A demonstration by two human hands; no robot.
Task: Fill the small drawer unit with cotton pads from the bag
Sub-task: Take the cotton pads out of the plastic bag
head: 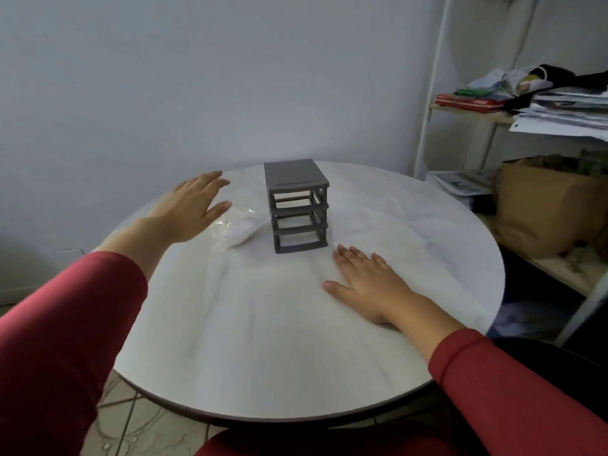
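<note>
At centre of the round table (pixel 263 340), a little toward 12 o'clock, the grey drawer unit (pixel 297 205) stands upright with three slots facing the person. The slots look see-through, and whether clear drawers sit in them cannot be told. Just beside the unit at 9 o'clock lies the bag (pixel 241 227), thin clear plastic with white pads inside. Further out at 9 o'clock is the left hand (pixel 187 212), fingers straight and spread and holding nothing; whether its thumb touches the plastic cannot be told. At 5 o'clock from the unit, the right hand (pixel 365 281) lies flat on the table with fingers straight, gripping nothing.

The step in hand is judged to be taking up the bag, and filling has not begun. To do it well, close the fingers round the padded bulk and not the loose film, which would slip and crumple. Draw the bag toward 6 o'clock, clear of the unit, which looks light and easily nudged. The right hand is well placed to steady the unit.
</note>
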